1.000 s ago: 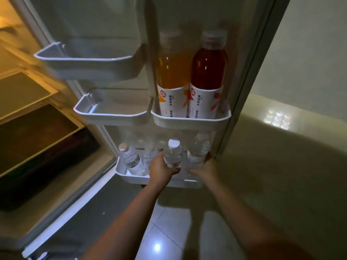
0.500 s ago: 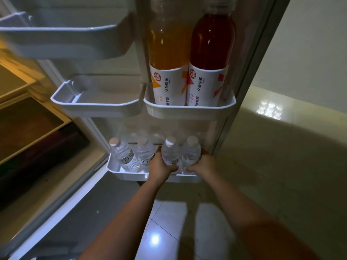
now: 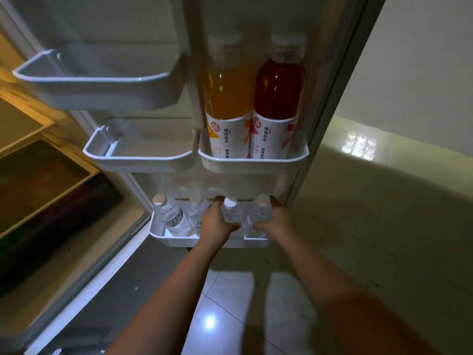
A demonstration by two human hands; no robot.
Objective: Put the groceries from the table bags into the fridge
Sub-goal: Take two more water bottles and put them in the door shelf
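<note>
The fridge door stands open in front of me. Its bottom door bin point(image 3: 163, 233) holds several small clear water bottles. My left hand point(image 3: 216, 221) is wrapped around one water bottle point(image 3: 231, 211), which stands in the bin. My right hand point(image 3: 277, 219) grips the rightmost water bottle point(image 3: 261, 211) beside it. Two more water bottles point(image 3: 171, 216) stand at the left of the bin, the leftmost one leaning. Above, an orange drink bottle point(image 3: 227, 98) and a red drink bottle point(image 3: 279, 93) stand in the right middle bin point(image 3: 253, 162).
An empty left middle bin point(image 3: 138, 157) and an empty upper bin point(image 3: 97, 90) hang on the door. Lit fridge shelves point(image 3: 38, 175) lie at the left. Glossy floor tiles point(image 3: 230, 303) are below, a pale wall point(image 3: 409, 73) at the right.
Both hands have set their water bottles lower into the bottom door bin, side by side. The view has tilted up and down; the hands still hold the bottles.
</note>
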